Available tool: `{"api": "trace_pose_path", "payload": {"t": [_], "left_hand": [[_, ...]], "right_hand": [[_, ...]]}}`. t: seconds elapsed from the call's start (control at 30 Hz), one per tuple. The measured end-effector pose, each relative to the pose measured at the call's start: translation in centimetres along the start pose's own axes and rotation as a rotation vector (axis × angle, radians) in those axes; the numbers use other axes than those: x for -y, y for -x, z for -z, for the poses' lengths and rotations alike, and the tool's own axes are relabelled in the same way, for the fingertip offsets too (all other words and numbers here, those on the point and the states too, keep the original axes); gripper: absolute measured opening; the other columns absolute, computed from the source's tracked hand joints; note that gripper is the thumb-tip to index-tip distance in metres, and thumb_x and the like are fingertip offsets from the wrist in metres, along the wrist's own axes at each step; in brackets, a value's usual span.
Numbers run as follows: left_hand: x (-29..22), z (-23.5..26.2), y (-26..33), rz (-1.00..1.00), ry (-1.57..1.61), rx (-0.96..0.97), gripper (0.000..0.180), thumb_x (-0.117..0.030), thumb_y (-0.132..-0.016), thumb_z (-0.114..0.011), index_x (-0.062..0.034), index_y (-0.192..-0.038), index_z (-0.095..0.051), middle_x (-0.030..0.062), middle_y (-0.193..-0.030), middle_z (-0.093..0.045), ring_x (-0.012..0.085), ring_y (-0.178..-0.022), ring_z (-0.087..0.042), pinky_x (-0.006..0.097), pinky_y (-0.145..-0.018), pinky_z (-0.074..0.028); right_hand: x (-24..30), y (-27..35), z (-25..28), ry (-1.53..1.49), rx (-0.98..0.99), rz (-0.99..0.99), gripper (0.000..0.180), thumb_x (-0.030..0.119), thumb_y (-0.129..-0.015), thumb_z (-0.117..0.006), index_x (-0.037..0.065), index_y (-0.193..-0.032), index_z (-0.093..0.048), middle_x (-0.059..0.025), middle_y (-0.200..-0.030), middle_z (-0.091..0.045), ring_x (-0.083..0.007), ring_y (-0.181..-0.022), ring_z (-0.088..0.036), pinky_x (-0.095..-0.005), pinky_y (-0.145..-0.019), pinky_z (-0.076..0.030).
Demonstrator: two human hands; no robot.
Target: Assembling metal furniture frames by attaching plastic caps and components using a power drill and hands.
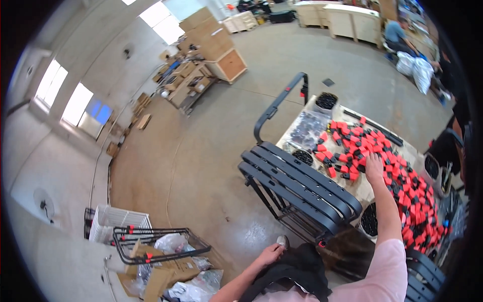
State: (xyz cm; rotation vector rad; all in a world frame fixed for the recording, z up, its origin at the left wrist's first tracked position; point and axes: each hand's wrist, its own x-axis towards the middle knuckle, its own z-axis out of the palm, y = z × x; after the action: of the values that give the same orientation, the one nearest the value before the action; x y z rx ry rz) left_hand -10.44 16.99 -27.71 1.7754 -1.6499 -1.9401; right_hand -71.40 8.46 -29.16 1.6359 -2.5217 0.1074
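My right hand (374, 166) reaches out over a work table (352, 189) and rests on a heap of small red and black parts (375, 151); its fingers are spread on the pile and I cannot see anything gripped. My left hand (271, 253) hangs low by my hip, next to dark clothing (297, 272), its fingers curled with nothing visible in them. A stack of black metal frames (297, 189) leans against the table's near side between the two hands.
Round black tubs (326, 100) and a clear bag of dark parts (308, 128) stand on the table. A black tube handle (279, 103) rises behind. Cardboard boxes, bags and a white crate (118, 221) lie at lower left. A person sits far right at the back (397, 35).
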Motion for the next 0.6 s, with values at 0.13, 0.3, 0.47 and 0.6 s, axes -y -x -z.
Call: {"api": "trace_pose_path", "payload": {"t": [0.13,0.3,0.47,0.6], "left_hand": [[0.2,0.1,-4.2,-0.089,-0.104,0.106,0.042,-0.044,-0.109,-0.061,-0.0063,-0.123,-0.071,0.0055,-0.097,-0.072,0.0161,-0.081,-0.066,0.035,-0.076,-0.056],[-9.3,0.3,-1.7,-0.257,-0.312,0.211,0.040,-0.039,-0.110,-0.062,-0.0039,-0.127,-0.067,0.0047,-0.096,-0.070,0.0162,-0.085,-0.067,0.036,-0.077,-0.059],[-10.0,0.4,-2.1,-0.197,-0.314,0.232,0.037,-0.035,-0.111,-0.061,-0.0015,-0.124,-0.070,0.0053,-0.098,-0.072,0.0146,-0.088,-0.067,0.033,-0.081,-0.057],[-7.8,-0.4,-1.4,-0.119,-0.361,0.263,0.036,-0.034,-0.110,-0.061,-0.0021,-0.123,-0.071,0.0063,-0.099,-0.073,0.0151,-0.087,-0.068,0.032,-0.083,-0.057]], "right_hand": [[-0.6,0.0,2.2,-0.101,-0.030,-0.050,0.033,0.014,-0.092,-0.066,0.002,-0.123,-0.064,-0.0185,-0.124,-0.064,-0.0386,-0.123,-0.061,-0.0507,-0.105,-0.051],[-0.3,1.0,6.3,-0.188,0.114,-0.245,0.024,0.017,-0.096,-0.065,0.003,-0.114,-0.073,-0.0214,-0.119,-0.072,-0.0397,-0.111,-0.072,-0.0522,-0.090,-0.062],[-2.5,4.8,3.6,-0.224,-0.061,-0.273,0.018,0.017,-0.091,-0.064,0.006,-0.100,-0.075,-0.0171,-0.108,-0.076,-0.0397,-0.109,-0.072,-0.0521,-0.096,-0.059],[-1.9,6.3,4.6,-0.265,0.171,-0.084,0.030,0.020,-0.087,-0.068,0.011,-0.114,-0.078,-0.0143,-0.115,-0.077,-0.0382,-0.115,-0.070,-0.0506,-0.101,-0.057]]}}
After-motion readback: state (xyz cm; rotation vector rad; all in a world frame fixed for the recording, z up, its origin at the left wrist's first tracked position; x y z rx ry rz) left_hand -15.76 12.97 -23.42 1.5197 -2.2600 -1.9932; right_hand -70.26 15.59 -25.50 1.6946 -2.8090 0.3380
